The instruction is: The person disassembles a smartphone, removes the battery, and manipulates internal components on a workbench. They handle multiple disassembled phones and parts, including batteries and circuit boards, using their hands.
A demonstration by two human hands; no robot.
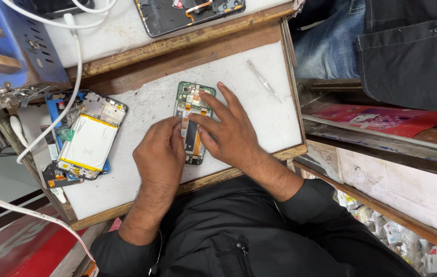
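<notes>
Both hands' (pixel 159 154) fingers (pixel 205 110) open, pressed on opened phone (pixel 194 120), long axis away from wearer.

The worktop (pixel 259 110) is a matt white sheet, scuffed and stained, with a rough worn wooden frame (pixel 187 59). The opened phone (pixel 193 120) shows a green circuit board and shiny metal parts. The white battery (pixel 89 142) nearby looks smooth, slightly glossy, and the sleeves (pixel 300 205) are matt black cloth.

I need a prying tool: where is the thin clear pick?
The pick lies on the white mat, toward its upper right, beyond the right hand.
</notes>
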